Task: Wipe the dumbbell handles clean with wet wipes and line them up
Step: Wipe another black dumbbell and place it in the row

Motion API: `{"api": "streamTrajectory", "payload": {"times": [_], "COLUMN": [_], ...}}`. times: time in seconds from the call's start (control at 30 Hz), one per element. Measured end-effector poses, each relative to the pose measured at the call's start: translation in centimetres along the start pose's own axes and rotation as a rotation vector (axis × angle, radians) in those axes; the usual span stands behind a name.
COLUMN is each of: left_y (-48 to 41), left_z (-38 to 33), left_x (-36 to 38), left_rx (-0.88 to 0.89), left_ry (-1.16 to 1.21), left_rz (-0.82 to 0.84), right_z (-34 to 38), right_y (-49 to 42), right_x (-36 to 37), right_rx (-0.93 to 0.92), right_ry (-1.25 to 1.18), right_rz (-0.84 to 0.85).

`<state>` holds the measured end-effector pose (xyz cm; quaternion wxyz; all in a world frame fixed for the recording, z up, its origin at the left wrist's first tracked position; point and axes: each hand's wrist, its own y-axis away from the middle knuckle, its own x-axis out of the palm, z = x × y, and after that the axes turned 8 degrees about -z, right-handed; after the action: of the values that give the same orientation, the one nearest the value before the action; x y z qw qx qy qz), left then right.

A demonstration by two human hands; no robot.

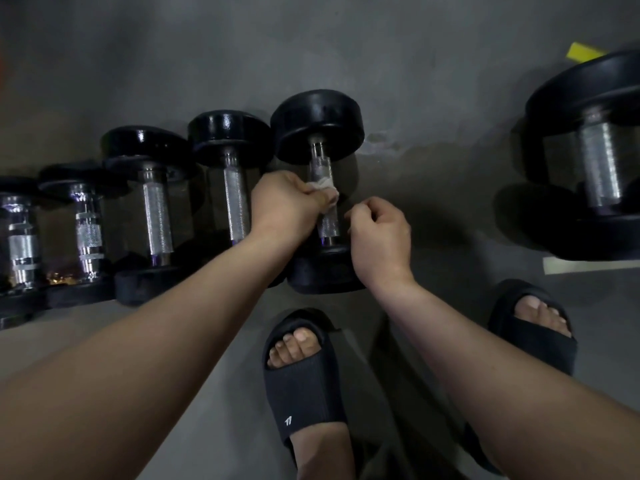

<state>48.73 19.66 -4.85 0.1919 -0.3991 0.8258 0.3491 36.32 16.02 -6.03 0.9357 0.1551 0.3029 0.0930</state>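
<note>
- Dumbbell (317,123) in hand: lies on the floor (433,81) at the right end of a row, handle pointing away from the person. Black round heads, knurled metal handle (327,225).
- Handling, by judgement: heavy and rigid, and it may roll sideways on its round heads. The knurling gives good grip but likely traps grime. To shift it into line, take it round the middle of the handle, or nudge a head.
- Wet wipe (325,188): small, white, crumpled, soft and light. It sits against the upper half of the handle. Probably damp and easy to bunch or tear on the knurling.
- Left hand (284,202): arm reaches in from lower left, back of hand up, fingers (306,190) curled and clamped on the wipe, pressing it to the handle.
- Right hand (379,233): just beside the handle on its right, apart from it. Its fingers are curled together, thumb to fingertips, with nothing seen between them.
- Four other dumbbells (157,216): side by side to the left, roughly parallel, heads close or touching.
- Large dumbbell (595,161): well apart at the right edge, not in the row.
- Black slippers (304,386): near the wiped dumbbell's near head.
</note>
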Motion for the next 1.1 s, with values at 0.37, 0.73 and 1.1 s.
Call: {"api": "streamTrajectory", "payload": {"times": [0.37,0.73,1.1], "left_y": [-0.4,-1.1,-1.4], "left_z": [-0.8,-1.6,-2.1], "left_x": [-1.1,-1.4,1.4], "left_rx": [0.027,0.201,0.110], "left_ry": [-0.251,-0.323,-0.146], "left_rz": [0.174,0.099,-0.044], "right_z": [-0.3,-0.7,-1.1], "right_y": [-0.2,0.8,1.5], "right_x": [0.2,0.0,-0.2], "right_rx": [0.004,0.059,0.048], "right_ry": [-0.022,-0.242,-0.243], "right_rz": [-0.024,-0.137,-0.066]}}
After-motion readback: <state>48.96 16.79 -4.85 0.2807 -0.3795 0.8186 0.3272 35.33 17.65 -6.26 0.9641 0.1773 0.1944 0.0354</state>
